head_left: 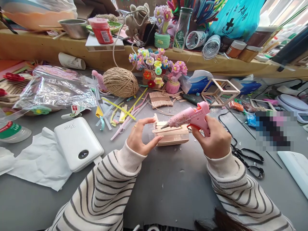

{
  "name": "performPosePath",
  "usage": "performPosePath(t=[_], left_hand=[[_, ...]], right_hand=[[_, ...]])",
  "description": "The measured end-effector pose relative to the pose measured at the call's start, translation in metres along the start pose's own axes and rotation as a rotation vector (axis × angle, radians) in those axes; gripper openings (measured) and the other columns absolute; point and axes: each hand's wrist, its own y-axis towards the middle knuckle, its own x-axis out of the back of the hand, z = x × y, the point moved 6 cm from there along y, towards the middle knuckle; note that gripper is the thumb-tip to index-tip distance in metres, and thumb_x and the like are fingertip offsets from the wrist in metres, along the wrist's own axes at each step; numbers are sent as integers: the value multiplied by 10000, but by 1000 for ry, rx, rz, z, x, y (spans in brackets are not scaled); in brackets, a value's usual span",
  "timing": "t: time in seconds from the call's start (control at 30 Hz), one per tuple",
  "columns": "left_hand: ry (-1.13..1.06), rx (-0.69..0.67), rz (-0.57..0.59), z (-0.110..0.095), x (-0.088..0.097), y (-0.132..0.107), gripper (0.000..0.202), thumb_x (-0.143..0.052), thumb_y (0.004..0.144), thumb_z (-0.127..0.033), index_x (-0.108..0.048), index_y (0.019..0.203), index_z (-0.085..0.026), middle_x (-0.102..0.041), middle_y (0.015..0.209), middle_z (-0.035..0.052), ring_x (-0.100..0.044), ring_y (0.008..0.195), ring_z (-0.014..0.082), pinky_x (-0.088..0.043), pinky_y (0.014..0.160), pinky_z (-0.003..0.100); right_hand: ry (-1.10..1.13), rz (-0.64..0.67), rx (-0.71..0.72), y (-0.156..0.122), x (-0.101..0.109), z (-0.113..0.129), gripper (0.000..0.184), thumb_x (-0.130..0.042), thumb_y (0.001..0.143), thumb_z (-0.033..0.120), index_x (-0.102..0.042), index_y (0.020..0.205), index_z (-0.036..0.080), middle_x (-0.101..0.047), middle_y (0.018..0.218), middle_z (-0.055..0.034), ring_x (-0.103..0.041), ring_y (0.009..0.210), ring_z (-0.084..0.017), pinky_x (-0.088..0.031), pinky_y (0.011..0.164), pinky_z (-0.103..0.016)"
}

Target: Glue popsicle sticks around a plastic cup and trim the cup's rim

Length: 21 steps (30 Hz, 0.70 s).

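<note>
Pink glue gun [192, 118] is gripped tight in the right hand [215, 139], its nozzle at the top of a small box of wooden sticks [172, 136] standing mid-way on the grey counter [168, 186]. The left hand [139, 136] pinches the box's left end. Behind, a pink pot [172, 86] on the counter and a green pot [162, 40] on the wooden shelf [36, 46] hold fuzzy flowers.

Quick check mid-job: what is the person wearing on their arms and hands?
The left hand and right hand are ungloved; a thin gold-coloured ring sits on a left finger. Both sleeves are cream knit with narrow dark stripes, ending in plain ribbed cuffs.
</note>
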Motion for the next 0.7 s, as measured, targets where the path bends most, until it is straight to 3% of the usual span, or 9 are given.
performPosePath(t=[0.7], left_hand=[[19, -1, 14, -2, 0, 1, 447, -652, 692, -319, -480, 1074, -162, -597, 1030, 97, -563, 988, 214, -462, 875, 377]], right_hand=[[8, 4, 48, 1, 2, 2, 310, -534, 802, 381, -566, 982, 130, -612, 659, -41, -572, 550, -157, -430, 523, -250]])
